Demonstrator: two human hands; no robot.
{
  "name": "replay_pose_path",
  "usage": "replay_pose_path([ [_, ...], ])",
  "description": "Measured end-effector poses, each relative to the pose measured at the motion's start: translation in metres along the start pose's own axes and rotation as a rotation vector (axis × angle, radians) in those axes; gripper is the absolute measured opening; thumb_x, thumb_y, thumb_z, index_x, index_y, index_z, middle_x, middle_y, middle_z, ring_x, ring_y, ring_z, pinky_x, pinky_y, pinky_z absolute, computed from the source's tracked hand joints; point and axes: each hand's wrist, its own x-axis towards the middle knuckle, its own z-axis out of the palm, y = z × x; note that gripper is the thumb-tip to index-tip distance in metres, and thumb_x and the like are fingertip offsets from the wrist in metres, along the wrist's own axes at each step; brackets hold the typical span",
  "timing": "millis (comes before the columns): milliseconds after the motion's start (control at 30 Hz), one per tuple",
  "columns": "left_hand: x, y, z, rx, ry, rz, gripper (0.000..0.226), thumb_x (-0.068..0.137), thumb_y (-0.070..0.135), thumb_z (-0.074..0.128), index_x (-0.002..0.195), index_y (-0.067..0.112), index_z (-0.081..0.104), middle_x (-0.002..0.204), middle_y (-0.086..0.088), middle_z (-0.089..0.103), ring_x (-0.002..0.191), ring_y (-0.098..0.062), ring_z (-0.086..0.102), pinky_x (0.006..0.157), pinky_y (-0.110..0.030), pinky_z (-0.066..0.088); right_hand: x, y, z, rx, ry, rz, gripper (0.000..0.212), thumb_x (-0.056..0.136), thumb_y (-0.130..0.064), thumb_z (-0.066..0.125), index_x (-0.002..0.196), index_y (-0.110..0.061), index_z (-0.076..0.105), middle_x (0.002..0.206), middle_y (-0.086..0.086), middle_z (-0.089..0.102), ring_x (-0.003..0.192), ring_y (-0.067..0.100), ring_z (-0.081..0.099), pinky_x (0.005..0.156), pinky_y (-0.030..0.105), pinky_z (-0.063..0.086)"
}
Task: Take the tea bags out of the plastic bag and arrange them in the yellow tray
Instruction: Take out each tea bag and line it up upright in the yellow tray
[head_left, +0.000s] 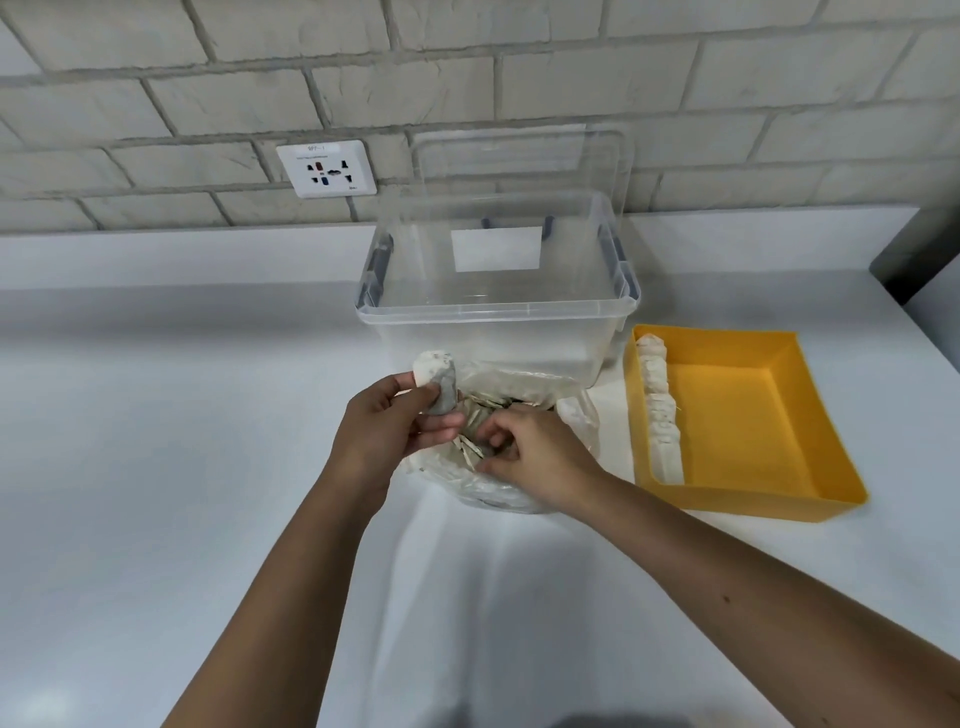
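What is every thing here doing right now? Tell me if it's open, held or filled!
left hand, grips a small stack of tea bags
right hand, reaching into the bag, pinches a tea bag
plastic bag, open at the top, more tea bags inside
yellow tray, one row of tea bags along its left wall, rest bare
clear box, open, lid off
lid, leaning on the wall behind the box

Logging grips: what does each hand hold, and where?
Left hand grips a tea bag by its lower half; right hand pinches a second tea bag in the plastic bag.
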Motion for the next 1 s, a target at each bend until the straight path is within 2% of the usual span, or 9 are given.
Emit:
replay_pose_path([
  [100, 0.002, 0.003, -0.002, -0.025, 0.023, -0.002, 0.021, 0.097, 0.004, 0.058, 0.117, 0.0, 0.06, 0.098, -0.018, 0.075, 0.083, -0.027, 0.076, 0.073, -0.029, 0.062, 0.001, 0.001, 0.004, -0.087, 0.06, -0.029, 0.023, 0.082, -0.035, 0.073, 0.096, -0.016, 0.07, 0.093, -0.002, 0.061, 0.082, 0.016, 0.06, 0.075, 0.035, 0.049],
  [233, -0.001, 0.006, -0.002, 0.05, 0.019, 0.006, 0.016, 0.097, 0.006, 0.057, 0.11, 0.007, 0.066, 0.096, -0.011, 0.076, 0.086, -0.025, 0.076, 0.079, -0.034, 0.062, -0.005, -0.001, -0.012, -0.02, 0.177, -0.017, 0.012, 0.09, -0.03, 0.067, 0.094, -0.019, 0.07, 0.083, -0.009, 0.066, 0.074, 0.007, 0.058, 0.069, 0.026, 0.046],
  [333, -0.004, 0.003, -0.001, 0.159, -0.001, 0.036, 0.01, 0.097, 0.011, 0.058, 0.099, 0.009, 0.068, 0.094, -0.011, 0.077, 0.085, -0.024, 0.075, 0.08, -0.034, 0.061, -0.015, -0.005, -0.031, 0.115, 0.098, -0.045, 0.009, 0.094, -0.027, 0.062, 0.095, -0.018, 0.064, 0.069, -0.014, 0.059, 0.061, 0.002, 0.055, 0.059, 0.016, 0.04],
  [433, -0.004, -0.006, 0.009, 0.215, 0.001, 0.07, 0.013, 0.096, 0.014, 0.06, 0.1, 0.006, 0.07, 0.084, -0.01, 0.074, 0.074, -0.021, 0.071, 0.076, -0.031, 0.061, -0.018, -0.009, -0.047, 0.232, -0.014, -0.07, 0.01, 0.096, -0.027, 0.06, 0.095, -0.017, 0.062, 0.073, -0.012, 0.058, 0.062, 0.005, 0.059, 0.059, 0.018, 0.045],
  [567, -0.017, -0.019, 0.026, 0.204, 0.02, 0.054, 0.015, 0.097, 0.018, 0.06, 0.1, 0.008, 0.071, 0.079, -0.011, 0.063, 0.074, -0.025, 0.061, 0.08, -0.038, 0.061, -0.011, -0.015, -0.058, 0.292, 0.0, -0.055, 0.011, 0.095, -0.026, 0.061, 0.095, -0.014, 0.063, 0.074, -0.005, 0.06, 0.065, 0.02, 0.065, 0.062, 0.034, 0.053],
  [733, -0.029, -0.021, 0.035, 0.105, 0.022, 0.002, 0.027, 0.1, 0.03, 0.056, 0.106, 0.01, 0.073, 0.098, -0.011, 0.075, 0.089, -0.03, 0.073, 0.081, -0.04, 0.061, -0.003, -0.016, -0.057, 0.22, 0.094, -0.072, 0.012, 0.093, -0.027, 0.063, 0.086, -0.018, 0.061, 0.064, 0.0, 0.065, 0.058, 0.018, 0.064, 0.067, 0.038, 0.056],
  [833, -0.027, -0.016, 0.034, 0.175, 0.015, 0.056, 0.017, 0.092, 0.017, 0.069, 0.107, 0.01, 0.072, 0.083, -0.007, 0.074, 0.081, -0.021, 0.073, 0.075, -0.034, 0.062, 0.002, -0.016, -0.055, 0.291, 0.078, -0.036, 0.013, 0.092, -0.026, 0.065, 0.088, -0.014, 0.062, 0.066, 0.002, 0.068, 0.055, 0.014, 0.064, 0.064, 0.037, 0.058],
  [933, -0.022, -0.013, 0.03, 0.208, 0.091, 0.11, 0.013, 0.092, 0.01, 0.067, 0.104, 0.008, 0.072, 0.076, -0.007, 0.073, 0.072, -0.018, 0.071, 0.066, -0.029, 0.062, 0.003, -0.009, -0.047, 0.436, 0.078, 0.056, 0.014, 0.091, -0.025, 0.066, 0.093, -0.012, 0.062, 0.072, 0.006, 0.069, 0.057, 0.017, 0.065, 0.062, 0.037, 0.058],
  [1000, -0.017, -0.01, 0.026, 0.168, 0.157, 0.129, 0.012, 0.093, 0.009, 0.064, 0.103, 0.007, 0.07, 0.078, -0.008, 0.072, 0.071, -0.017, 0.071, 0.064, -0.028, 0.06, 0.002, 0.0, -0.036, 0.362, 0.049, 0.075, 0.01, 0.089, -0.021, 0.068, 0.094, -0.013, 0.063, 0.072, 0.003, 0.067, 0.058, 0.013, 0.063, 0.063, 0.034, 0.055],
])
